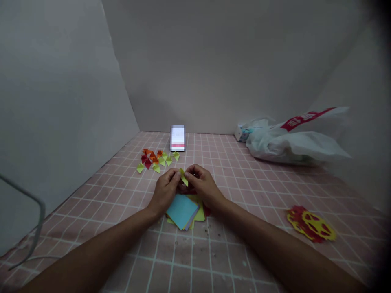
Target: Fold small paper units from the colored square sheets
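Observation:
Between my two hands is a small folded piece of yellow paper [184, 178], held up above the table. My left hand [166, 187] pinches its left side with thumb and fingers. From the right, my right hand [203, 183] grips the same paper, thumb against it. Just below the hands lies a loose stack of square coloured paper [182, 211], light blue on top, with yellow and other colours sticking out. Beyond my left hand sit several small folded paper pieces [154, 158] in orange, red and yellow-green.
A lit upright screen [177, 138] stands near the back wall. At back right, a white plastic bag [275, 142] rests beside a small box [241, 133]. Red and yellow paper cut-outs [311, 224] lie at right. A grey cable [41, 215] bends along the left side.

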A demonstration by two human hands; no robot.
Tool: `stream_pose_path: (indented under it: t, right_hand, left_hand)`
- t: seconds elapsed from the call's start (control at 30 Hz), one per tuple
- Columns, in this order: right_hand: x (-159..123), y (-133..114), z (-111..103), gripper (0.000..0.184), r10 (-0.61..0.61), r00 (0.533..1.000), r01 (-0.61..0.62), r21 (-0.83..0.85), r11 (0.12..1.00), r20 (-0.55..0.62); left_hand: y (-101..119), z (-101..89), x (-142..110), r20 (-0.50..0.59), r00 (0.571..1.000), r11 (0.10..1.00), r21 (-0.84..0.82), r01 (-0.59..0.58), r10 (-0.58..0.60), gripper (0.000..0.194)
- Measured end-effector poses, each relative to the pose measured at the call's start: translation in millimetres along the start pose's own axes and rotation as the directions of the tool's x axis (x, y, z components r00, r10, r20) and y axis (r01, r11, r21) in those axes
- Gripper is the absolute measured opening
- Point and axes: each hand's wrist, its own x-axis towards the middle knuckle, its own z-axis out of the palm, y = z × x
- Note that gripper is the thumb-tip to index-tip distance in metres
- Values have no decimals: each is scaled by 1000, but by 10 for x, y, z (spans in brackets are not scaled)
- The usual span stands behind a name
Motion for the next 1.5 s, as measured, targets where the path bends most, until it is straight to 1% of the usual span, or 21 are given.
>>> stream_pose_path:
  t: [0.1,0.27,0.63,0.77,0.87,1.03,1.33,1.5]
  right_hand:
    - [-4,-10,7,19,17,1000,-17,16,1000,2]
    - [-22,-32,31,18,71,997,-71,70,995,5]
    - [-23,-43,30,15,78,997,-79,93,993,13]
    - [-26,-55,37,15,92,996,-93,105,990,16]
    - [-31,-54,37,17,105,994,-108,126,986,33]
    - [-32,-31,27,24,70,997,-73,152,986,27]
    - [8,29,0,24,9,1000,-9,59,998,1]
    - [2,20,1,23,4,1000,-3,23,1000,-9]
  left_hand:
    - [-19,3,1,-8,1000,999,-46,11,-12,30]
    - [-51,12,14,-5,996,988,-132,84,-86,29]
    - [-41,18,12,-5,995,990,-102,96,-97,28]
    - [-52,16,18,-6,996,991,-103,84,-85,26]
    - [-37,17,20,-12,997,994,-87,72,-73,24]
    - [-8,19,19,0,999,997,-56,44,-44,22]
    - [-51,-19,25,-5,1000,998,56,-30,31,19]
    - [-32,-11,15,2,999,998,58,-34,34,18]
